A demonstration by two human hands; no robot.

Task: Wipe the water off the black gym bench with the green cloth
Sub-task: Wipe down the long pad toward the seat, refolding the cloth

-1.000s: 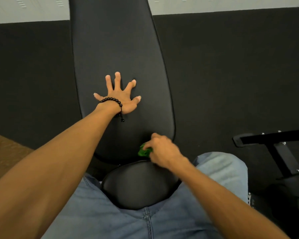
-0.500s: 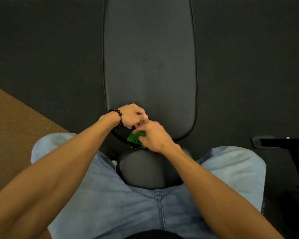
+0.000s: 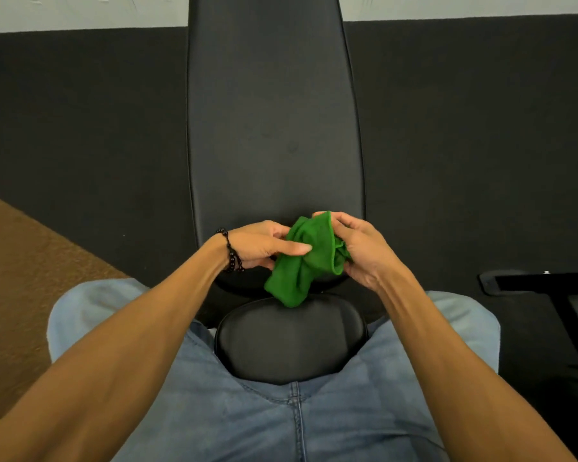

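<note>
Both hands, left hand (image 3: 264, 245) and right hand (image 3: 357, 251), grip the bunched green cloth (image 3: 301, 261) above the counter (image 3: 274, 128); kept bunched, it may smear water when you wipe.

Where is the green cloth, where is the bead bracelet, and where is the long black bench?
green cloth (image 3: 292, 278): head view, on its bunched lower fold.
bead bracelet (image 3: 231, 253): head view, on the beads at the wrist.
black bench (image 3: 274, 111): head view, on the bare back pad.

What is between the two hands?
In the head view, the bunched green cloth sits between the left hand and the right hand; both hold it above the black bench.
</note>
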